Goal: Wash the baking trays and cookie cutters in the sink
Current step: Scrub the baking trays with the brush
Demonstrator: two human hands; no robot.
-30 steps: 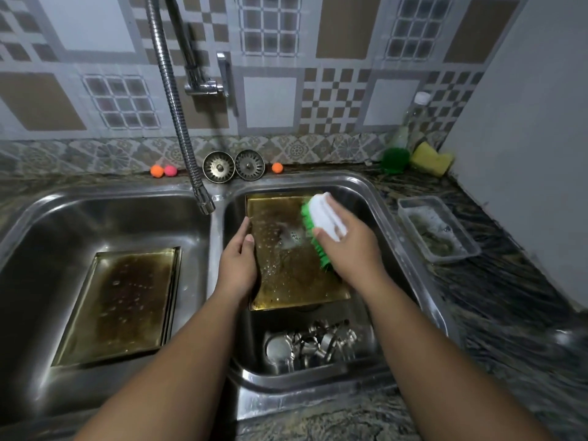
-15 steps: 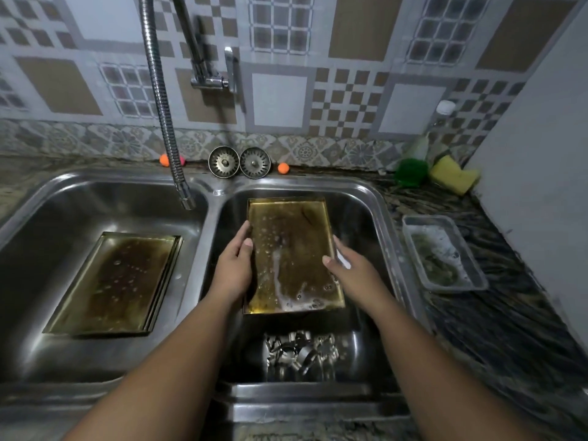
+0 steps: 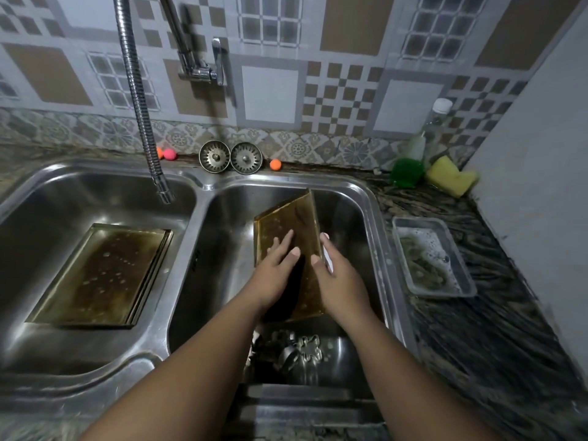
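A stained brown baking tray point(image 3: 286, 224) stands tilted on its long edge in the right basin of the steel sink point(image 3: 187, 265). My left hand point(image 3: 276, 268) presses flat on its face with straight fingers. My right hand point(image 3: 337, 281) grips the tray's right edge, thumb in front. A white bit of the brush point(image 3: 328, 264) shows under that hand's fingers. A second dirty tray point(image 3: 105, 275) lies flat in the left basin. Several metal cookie cutters point(image 3: 299, 348) lie in the right basin's near end, partly hidden by my arms.
The flexible tap hose point(image 3: 140, 106) hangs over the left basin. Two sink strainers point(image 3: 214, 155) and small coloured balls point(image 3: 275, 164) sit on the back ledge. On the right counter are a plastic tub point(image 3: 467, 281) of soapy water, a green scrubber point(image 3: 407, 173), a yellow sponge point(image 3: 451, 179) and a bottle point(image 3: 436, 122).
The scrubbing has stopped. The tray has gone from lying flat to tilted up on its edge. My left hand moved onto its face and my right hand onto its right edge.
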